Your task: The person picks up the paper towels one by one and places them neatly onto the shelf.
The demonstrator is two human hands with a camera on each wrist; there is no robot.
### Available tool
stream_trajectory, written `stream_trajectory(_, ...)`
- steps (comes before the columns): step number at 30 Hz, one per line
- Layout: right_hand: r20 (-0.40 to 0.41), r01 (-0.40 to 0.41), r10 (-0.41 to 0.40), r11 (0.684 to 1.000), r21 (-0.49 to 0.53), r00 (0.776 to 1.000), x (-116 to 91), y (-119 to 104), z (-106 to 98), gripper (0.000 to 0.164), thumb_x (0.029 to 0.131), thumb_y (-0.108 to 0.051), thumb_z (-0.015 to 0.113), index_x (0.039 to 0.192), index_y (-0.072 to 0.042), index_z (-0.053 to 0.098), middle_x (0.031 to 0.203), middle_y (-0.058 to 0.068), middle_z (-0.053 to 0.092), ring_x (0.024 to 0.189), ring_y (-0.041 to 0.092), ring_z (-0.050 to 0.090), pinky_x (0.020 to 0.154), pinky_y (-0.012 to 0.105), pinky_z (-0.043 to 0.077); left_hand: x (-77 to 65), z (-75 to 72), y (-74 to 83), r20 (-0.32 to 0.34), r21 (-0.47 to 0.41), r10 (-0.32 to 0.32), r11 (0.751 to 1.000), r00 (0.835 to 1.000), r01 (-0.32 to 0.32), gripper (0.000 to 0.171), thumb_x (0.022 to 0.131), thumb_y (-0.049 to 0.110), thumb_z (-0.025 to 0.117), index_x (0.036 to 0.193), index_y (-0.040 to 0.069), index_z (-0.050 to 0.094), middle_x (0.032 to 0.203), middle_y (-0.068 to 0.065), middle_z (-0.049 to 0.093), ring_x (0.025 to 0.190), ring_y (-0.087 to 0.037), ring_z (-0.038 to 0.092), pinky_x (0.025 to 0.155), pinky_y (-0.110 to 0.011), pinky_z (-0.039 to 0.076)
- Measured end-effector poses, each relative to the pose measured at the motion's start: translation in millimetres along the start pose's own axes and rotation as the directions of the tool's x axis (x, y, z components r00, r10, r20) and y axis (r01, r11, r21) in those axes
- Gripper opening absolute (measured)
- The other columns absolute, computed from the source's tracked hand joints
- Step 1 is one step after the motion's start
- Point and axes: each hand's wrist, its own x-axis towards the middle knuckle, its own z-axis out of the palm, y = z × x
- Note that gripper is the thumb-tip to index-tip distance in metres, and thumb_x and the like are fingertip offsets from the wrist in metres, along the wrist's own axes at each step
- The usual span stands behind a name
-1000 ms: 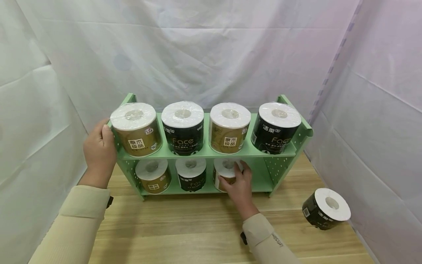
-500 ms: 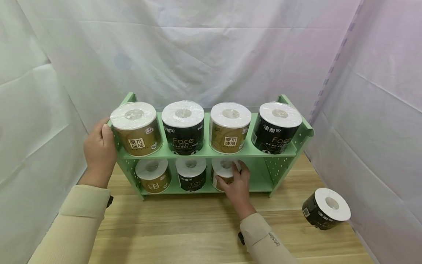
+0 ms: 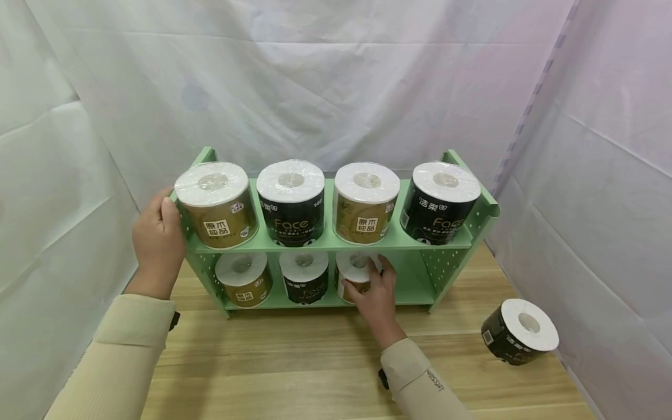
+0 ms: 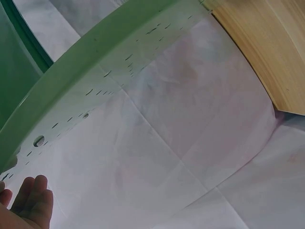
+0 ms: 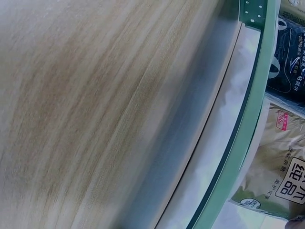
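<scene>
A green two-tier shelf (image 3: 325, 247) stands on the table. My left hand (image 3: 158, 236) holds its left side panel at the front edge, thumb in front. In the left wrist view, fingers (image 4: 42, 198) show beside the perforated panel (image 4: 86, 90). My right hand (image 3: 379, 297) grips a brown-wrapped toilet roll (image 3: 346, 269) on the lower tier, thumb at the roll's front and fingers over its right side. That roll stands upright, to the right of a black-wrapped toilet roll (image 3: 310, 290). In the right wrist view, the brown roll (image 5: 267, 176) lies behind the shelf edge.
Another brown roll (image 3: 244, 291) stands at the lower left. Along the upper tier, brown rolls (image 3: 217, 224) alternate with black ones (image 3: 294, 219). A black roll (image 3: 514, 338) sits tilted on the wooden table (image 3: 273, 373) at right. White cloth (image 3: 336, 87) surrounds the table.
My right hand has slid the brown roll on the lower tier a little to the left, toward the black one, then stayed nearly still. The left hand keeps its place on the shelf.
</scene>
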Motion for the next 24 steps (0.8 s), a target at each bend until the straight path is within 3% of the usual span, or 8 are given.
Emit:
stream_trajectory(15,0.047,-0.055,0.056,0.998,-0.013,0.997,-2,-1,-5,0.068,0.076,-0.026,0.082,0.132,0.001,0.053,0.142,0.024,0.032,0.129,0.044,0.032,0.091,0.056,0.046,0.8,0.5,-1.2,-0.001,0.002,-0.003,1.000,1.000,0.003,0.045,0.099,0.027,0.033,0.124,0.005,0.062,0.118,-0.022,0.064,0.100,-0.037,0.056,0.088,-0.056,0.041)
stream_trajectory(24,0.049,-0.042,0.044,0.998,-0.035,0.998,-2,0,-11,0.069,0.076,-0.028,0.081,0.133,-0.002,0.052,0.142,0.024,0.035,0.128,0.044,0.035,0.089,0.059,0.046,0.4,-0.3,-0.5,0.006,0.003,-0.010,1.000,1.000,0.010,0.046,0.099,0.027,0.031,0.125,0.005,0.062,0.117,-0.022,0.063,0.098,-0.036,0.055,0.087,-0.055,0.041)
